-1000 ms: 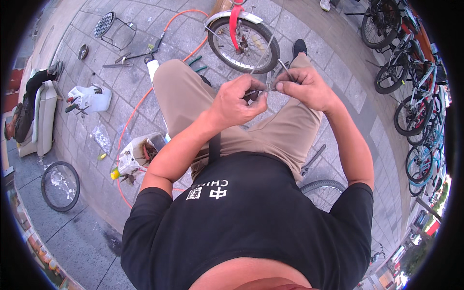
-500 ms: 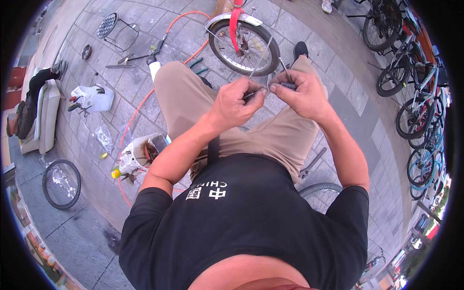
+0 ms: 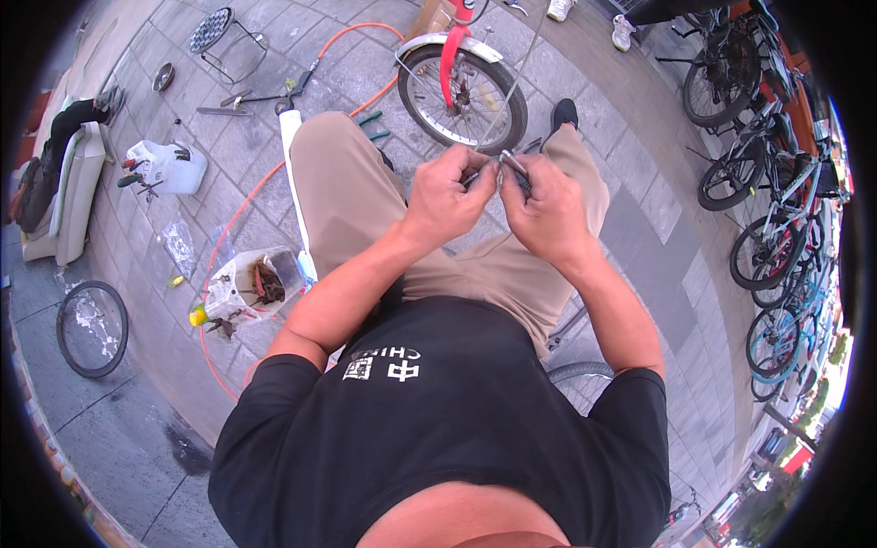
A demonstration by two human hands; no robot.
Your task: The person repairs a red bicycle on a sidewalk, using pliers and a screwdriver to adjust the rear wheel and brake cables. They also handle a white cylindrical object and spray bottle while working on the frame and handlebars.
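Note:
My left hand (image 3: 450, 194) is closed, its thumb and fingers pinching a small dark piece whose kind I cannot make out. Against its fingertips comes my right hand (image 3: 544, 208), also closed, around a slim dark, ribbed piece with a bright metal end (image 3: 508, 159). The two hands meet above the gap between my knees. Just beyond them stands the front wheel (image 3: 463, 96) of a bicycle with a red fork (image 3: 450, 64) and a silver mudguard. A thin grey cable (image 3: 525, 59) slants down past the wheel toward my hands; its lower end is hidden.
An orange hose (image 3: 239, 215) loops along my left side. Near it lie a cut plastic container (image 3: 251, 290) of scraps, a translucent jug (image 3: 175, 167) with tools, a stool (image 3: 212, 30) and a loose tyre (image 3: 92, 329). Parked bicycles (image 3: 776, 342) line the right; a bystander's shoe (image 3: 623, 34) shows at top right.
My right hand has turned and closed in on the left one. The metal rod that stuck up from it no longer stands out. The view has shifted slightly, showing more of bystanders' feet.

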